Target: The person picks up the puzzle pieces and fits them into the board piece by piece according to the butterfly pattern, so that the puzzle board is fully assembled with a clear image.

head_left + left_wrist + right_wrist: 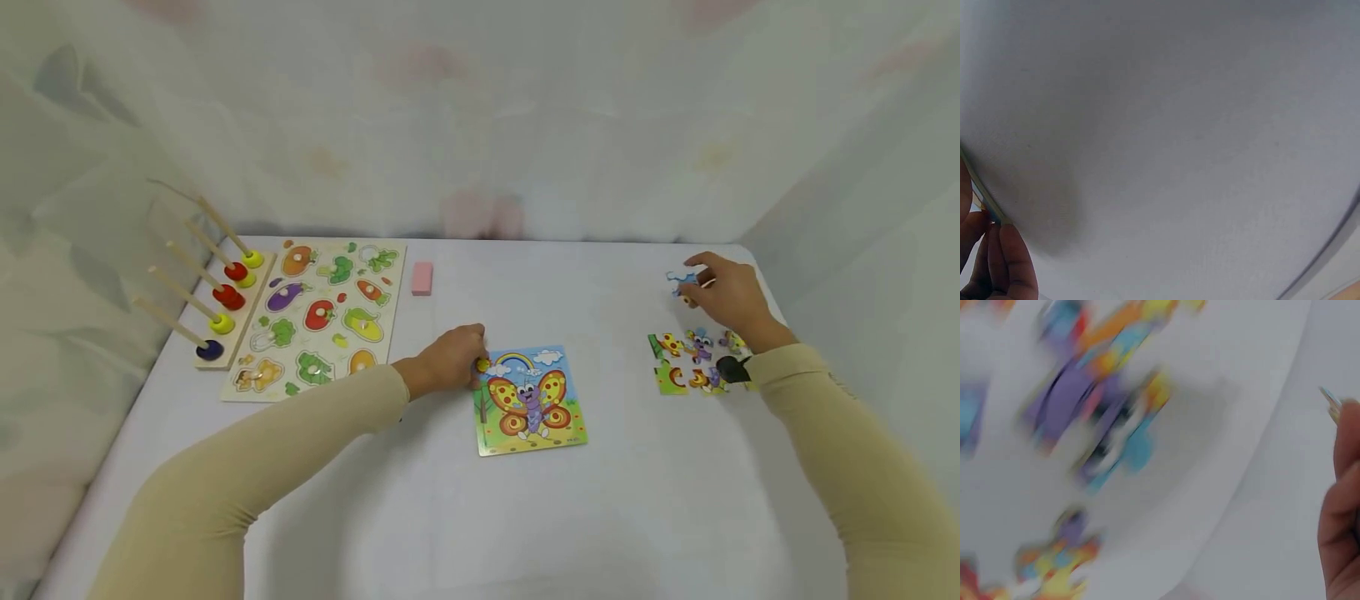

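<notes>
My left hand [452,358] pinches the upper left corner of a butterfly puzzle board [531,402], which shows a rainbow and a butterfly. The left wrist view catches these fingers [1017,262] closed on the thin board edge [985,194]. Over at the right, my right hand [729,296] holds a small blue-and-white jigsaw piece [679,277] between thumb and fingertips. Only a thin edge of that piece [1329,397] shows beyond the fingers in the right wrist view. Below this hand, several loose jigsaw pieces [672,379] lie in rows, partly hidden by the right sleeve.
A vegetable knob puzzle [318,317] lies at the left. Beside it stands a wooden peg rack [243,321] with yellow, red and dark blue beads. A pink block [422,278] sits near the back edge of the white table [540,283]. Curtains hang behind and at both sides.
</notes>
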Demonstrator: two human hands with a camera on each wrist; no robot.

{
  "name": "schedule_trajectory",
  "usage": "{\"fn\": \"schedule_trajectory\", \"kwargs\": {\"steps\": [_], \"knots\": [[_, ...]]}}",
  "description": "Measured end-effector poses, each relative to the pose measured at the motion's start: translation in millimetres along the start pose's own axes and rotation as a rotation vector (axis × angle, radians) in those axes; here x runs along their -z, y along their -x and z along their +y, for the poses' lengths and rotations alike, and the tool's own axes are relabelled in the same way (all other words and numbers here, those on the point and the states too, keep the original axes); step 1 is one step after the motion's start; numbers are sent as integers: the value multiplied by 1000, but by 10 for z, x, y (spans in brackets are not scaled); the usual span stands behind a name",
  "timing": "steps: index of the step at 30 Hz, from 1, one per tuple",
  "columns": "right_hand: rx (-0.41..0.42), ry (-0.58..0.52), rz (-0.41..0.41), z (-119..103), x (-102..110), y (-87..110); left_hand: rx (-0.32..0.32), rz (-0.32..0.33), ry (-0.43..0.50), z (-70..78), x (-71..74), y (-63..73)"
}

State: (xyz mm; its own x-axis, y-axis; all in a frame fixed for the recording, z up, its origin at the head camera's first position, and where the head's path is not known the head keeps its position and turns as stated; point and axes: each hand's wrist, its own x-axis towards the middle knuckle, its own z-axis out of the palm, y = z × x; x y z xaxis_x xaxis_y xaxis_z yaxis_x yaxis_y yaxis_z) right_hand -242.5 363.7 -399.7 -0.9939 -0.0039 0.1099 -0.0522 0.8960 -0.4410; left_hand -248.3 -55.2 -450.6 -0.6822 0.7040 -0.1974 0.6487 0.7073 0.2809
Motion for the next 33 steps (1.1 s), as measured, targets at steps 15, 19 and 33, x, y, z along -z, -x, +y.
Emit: {"fn": "schedule_trajectory", "kwargs": {"steps": [15,19,33], "knots": [[58,-453,-505,-1057,-812,194,-22,22,14,-21,-3,22],[62,-457,-549,-1143,-982,251,-20,14,9,-12,-7,20],[186,-218,-458,-1229,-1155,277,-19,15,12,-7,3,26]]}}
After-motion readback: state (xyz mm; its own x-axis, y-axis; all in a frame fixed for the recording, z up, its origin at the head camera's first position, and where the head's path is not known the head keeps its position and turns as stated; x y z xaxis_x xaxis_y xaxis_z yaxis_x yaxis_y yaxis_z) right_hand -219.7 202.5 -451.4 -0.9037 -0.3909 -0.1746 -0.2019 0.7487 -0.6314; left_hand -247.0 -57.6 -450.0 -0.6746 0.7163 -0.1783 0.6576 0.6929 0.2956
